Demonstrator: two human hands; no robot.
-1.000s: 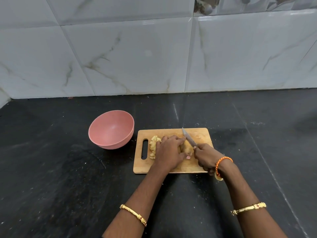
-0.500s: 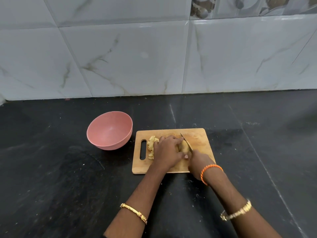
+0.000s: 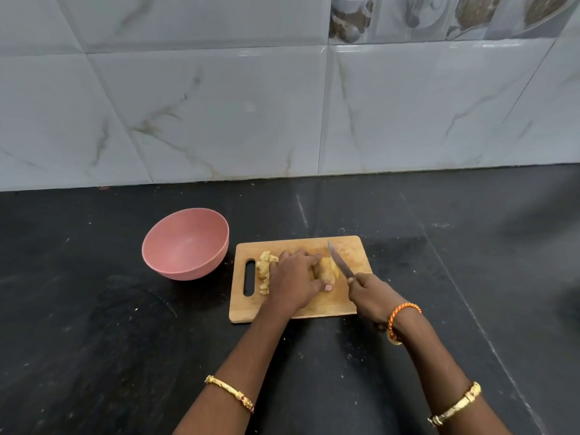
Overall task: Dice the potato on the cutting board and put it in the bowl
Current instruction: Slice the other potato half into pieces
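Observation:
A wooden cutting board (image 3: 351, 249) lies on the black counter. My left hand (image 3: 293, 281) presses down on the remaining piece of peeled potato (image 3: 326, 267) in the board's middle. My right hand (image 3: 372, 291) grips a knife (image 3: 340, 262) by the handle; its blade rests against the potato's right side, tip pointing away from me. A pile of diced potato (image 3: 264, 271) sits on the board's left part beside the handle slot, partly hidden by my left hand. An empty pink bowl (image 3: 185, 244) stands on the counter just left of the board.
The black stone counter (image 3: 94, 324) runs to a marbled tile wall (image 3: 219, 114) behind the board and bowl. Small crumbs speckle the counter around the board.
My right hand first slid forward and left with the knife over the potato, then drew back to the right, leaving the blade showing again. My left hand stayed on the potato.

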